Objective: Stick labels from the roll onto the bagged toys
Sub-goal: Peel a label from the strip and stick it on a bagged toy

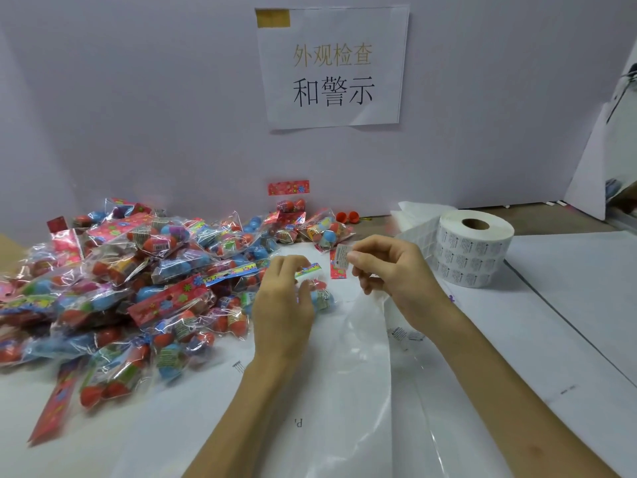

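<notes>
White label [342, 254] pinched by right hand [389, 270] fingers — left hand [282, 298] fingers hold bagged toy [323, 299].

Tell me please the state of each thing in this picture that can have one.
left hand, grips one bagged toy.
bagged toy, held under curled fingers.
right hand, pinches a label.
label, off the label roll, held in the air.
label roll, lies flat, core up, strip partly unwound.
pile of bagged toys, heaped loose, left of the hands.
paper sign, hangs taped at its top left corner.
</notes>
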Demonstrator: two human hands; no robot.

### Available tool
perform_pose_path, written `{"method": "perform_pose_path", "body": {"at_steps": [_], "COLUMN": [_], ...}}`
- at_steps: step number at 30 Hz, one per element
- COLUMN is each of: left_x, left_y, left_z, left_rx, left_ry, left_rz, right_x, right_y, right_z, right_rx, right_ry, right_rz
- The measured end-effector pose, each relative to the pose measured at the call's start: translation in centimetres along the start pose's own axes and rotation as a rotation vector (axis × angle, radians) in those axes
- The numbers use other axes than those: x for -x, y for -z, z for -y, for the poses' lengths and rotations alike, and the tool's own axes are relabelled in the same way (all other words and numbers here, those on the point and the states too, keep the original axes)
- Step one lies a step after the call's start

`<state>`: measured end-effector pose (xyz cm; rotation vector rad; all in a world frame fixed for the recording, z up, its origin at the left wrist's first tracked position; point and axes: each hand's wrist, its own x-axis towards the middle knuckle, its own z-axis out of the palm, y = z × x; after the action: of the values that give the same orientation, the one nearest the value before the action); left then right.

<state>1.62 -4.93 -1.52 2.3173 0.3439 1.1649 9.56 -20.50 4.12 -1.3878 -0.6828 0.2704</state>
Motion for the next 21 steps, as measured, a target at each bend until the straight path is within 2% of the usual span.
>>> {"method": "perform_pose_path", "body": {"at_steps": [4,8,13,15,18,21], "left_x": [-0.1,-0.1,-0.2,-0.3,-0.4,-0.4], "left_y": [-0.4,-0.4,-0.1,-0.1,-0.4,-0.6], "left_z": [1.2,1.6,1.3,1.1,0.9,0.7], "left_rx": [-0.042,-0.129,-0.251,-0.089,0.226,0.412], "left_ry": [0.234,0.338,0.374,0.386,0.47,0.552], "left_rz": [0.161,0.214,0.319,0.338,0.33,0.298], "right_x": [-0.2,-0.4,-0.4,-0.3,-0.3,-0.4], "right_y": [0.3,0.7,0.9,0.7,-0.2,-1.2], "right_z": [-0.3,-1.7,-2.6,-2.5,-2.3,-2.4], "right_rx": [0.027,0.46,0.673,0.687,0.485,0.289], "right_ry": [-0.046,-0.063,-0.191,-0.169,-0.151,-0.204], "right_rz": [-0.075,-0.262,-0.221,-0.206,-0.15,-0.131]}}
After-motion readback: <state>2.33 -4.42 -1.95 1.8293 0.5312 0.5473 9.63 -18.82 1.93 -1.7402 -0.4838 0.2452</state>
